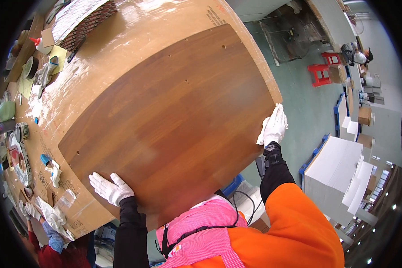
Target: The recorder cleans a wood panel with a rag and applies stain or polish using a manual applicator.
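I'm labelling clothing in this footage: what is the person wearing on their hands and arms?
Both the left hand and the right hand wear white knit gloves. The forearms are covered by tight black sleeves, and the right wrist has a black strap or band with a small dark device. An orange upper sleeve shows on the right arm, beside a pink checked vest with black straps.

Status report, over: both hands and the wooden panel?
Left hand flat on wooden panel. Right hand grips its far edge. Panel lies on cardboard-covered table; nothing on it.
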The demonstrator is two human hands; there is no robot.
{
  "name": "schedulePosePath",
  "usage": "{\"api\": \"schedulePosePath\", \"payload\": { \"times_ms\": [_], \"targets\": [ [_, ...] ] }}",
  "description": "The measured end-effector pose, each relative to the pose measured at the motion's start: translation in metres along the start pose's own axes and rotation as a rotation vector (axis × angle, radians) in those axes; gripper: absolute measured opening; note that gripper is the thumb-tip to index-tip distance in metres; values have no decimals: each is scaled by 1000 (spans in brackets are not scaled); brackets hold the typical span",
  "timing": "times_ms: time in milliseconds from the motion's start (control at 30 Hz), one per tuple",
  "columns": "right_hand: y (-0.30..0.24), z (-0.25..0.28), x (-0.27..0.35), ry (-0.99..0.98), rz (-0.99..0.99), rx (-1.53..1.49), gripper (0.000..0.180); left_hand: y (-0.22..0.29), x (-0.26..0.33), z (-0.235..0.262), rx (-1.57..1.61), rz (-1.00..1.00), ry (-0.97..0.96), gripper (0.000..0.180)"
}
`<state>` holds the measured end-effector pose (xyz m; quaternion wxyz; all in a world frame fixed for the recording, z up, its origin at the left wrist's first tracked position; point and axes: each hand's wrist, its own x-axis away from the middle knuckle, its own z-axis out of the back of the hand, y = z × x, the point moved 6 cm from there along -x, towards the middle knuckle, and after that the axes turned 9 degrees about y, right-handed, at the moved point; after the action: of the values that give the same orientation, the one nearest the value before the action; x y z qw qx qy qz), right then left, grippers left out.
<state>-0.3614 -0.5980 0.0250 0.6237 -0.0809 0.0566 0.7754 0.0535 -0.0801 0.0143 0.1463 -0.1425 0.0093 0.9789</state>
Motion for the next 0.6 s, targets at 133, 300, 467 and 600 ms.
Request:
{"api": "schedulePosePath", "payload": {
  "times_ms": [133,300,467,600],
  "targets": [
    [3,0,44,-83,78,476,62,0,-1,-4,-16,-28,42,69],
    [-58,16,126,-245,339,834,68,0,-2,-10,-58,3,33,69],
    [-169,87,228,-162,573,-84,68,0,-6,-14,-55,21,16,72],
    [-233,128,275,-237,943,-610,32,0,-7,-12,-38,5,26,71]
  ]
}}
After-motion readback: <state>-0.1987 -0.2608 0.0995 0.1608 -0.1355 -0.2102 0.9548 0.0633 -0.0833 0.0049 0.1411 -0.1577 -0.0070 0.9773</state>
